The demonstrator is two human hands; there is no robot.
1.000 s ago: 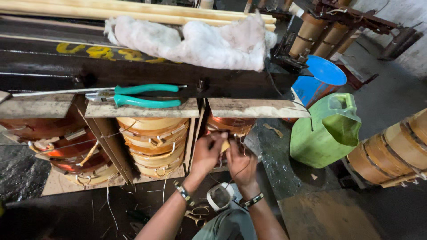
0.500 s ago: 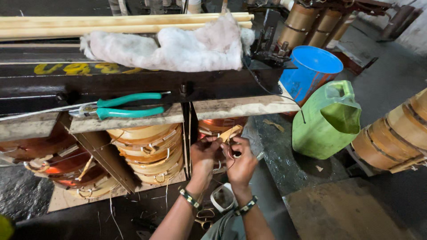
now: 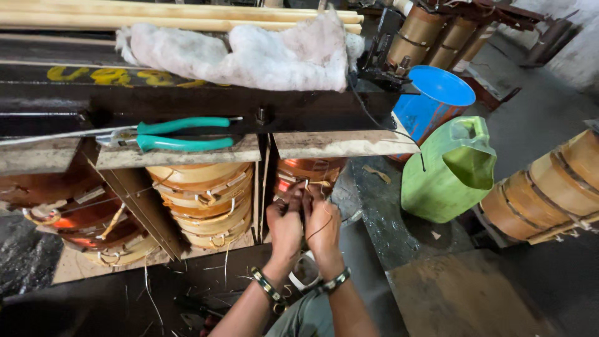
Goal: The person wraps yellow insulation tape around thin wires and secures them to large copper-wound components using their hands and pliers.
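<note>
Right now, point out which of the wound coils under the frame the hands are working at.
The coppery right-hand coil: both the left hand and right hand reach it; the paler middle coil sits untouched.

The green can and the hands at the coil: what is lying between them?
In the head view, only dark, wet-looking floor lies between the green can and the right hand. A small pale scrap sits there, further back.

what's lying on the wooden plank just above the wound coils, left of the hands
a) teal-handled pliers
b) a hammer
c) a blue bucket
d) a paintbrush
a: teal-handled pliers lie flat on the wooden plank, above the wound coils and up-left of the left hand and right hand.
</note>
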